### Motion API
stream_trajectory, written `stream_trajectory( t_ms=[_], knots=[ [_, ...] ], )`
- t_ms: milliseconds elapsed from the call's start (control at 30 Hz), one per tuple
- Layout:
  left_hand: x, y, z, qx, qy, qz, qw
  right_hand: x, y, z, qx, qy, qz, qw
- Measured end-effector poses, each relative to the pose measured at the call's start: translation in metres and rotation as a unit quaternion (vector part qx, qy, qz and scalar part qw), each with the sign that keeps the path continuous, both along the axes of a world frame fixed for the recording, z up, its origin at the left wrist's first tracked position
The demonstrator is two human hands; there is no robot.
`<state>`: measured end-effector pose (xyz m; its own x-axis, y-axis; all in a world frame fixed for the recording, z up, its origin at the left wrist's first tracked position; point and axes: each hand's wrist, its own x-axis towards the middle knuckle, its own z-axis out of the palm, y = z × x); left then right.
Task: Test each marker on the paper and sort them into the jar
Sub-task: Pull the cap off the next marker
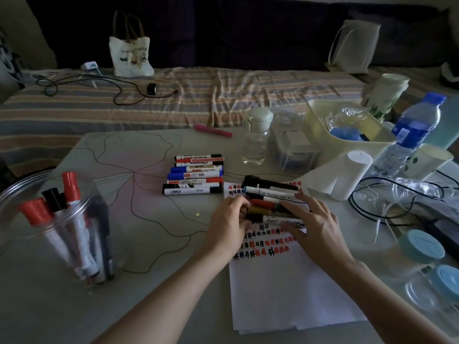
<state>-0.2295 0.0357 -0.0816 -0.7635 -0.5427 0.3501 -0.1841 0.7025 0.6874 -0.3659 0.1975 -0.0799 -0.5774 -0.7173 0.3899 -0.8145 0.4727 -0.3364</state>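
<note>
Steadying marker pile (pixel 273 202) on paper (pixel 285 289): right hand (pixel 315 227) spread flat; left hand (pixel 229 223) apparently pinching orange marker (pixel 262 202) cap end. Light, rigid, roll-prone barrels; grip mid-barrel.

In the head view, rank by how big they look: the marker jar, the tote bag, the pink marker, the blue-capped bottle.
1. Jar, though nearness to the camera inflates it.
2. and 3. Bottle and tote bag: too alike to rank, and the bag sits much farther back.
4. Pink marker, smallest.

Dim, flat indoor light with soft, faint shadows; the far background falls nearly black. Wide-angle bending curves the edges, where the jar (pixel 57 227) at left smears with blur (the centre stays fairly sharp), colours muted and grainy
</note>
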Motion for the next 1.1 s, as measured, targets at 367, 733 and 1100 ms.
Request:
stream_trajectory(
  t_ms=[367, 733, 1100],
  knots=[
    [0.047, -0.092, 0.021, -0.198, -0.221, 0.145, 0.944, 0.015, -0.011, 0.000, -0.025, 0.083, 0.033, 0.996],
    [0.057, -0.082, 0.020, -0.163, -0.247, 0.187, 0.937, 0.027, -0.003, 0.006, -0.052, 0.079, 0.044, 0.995],
    [0.110, 0.038, 0.082, 0.372, -0.125, 0.001, 0.920, 0.104, 0.002, 0.041, -0.028, 0.085, 0.213, 0.973]
  ],
)
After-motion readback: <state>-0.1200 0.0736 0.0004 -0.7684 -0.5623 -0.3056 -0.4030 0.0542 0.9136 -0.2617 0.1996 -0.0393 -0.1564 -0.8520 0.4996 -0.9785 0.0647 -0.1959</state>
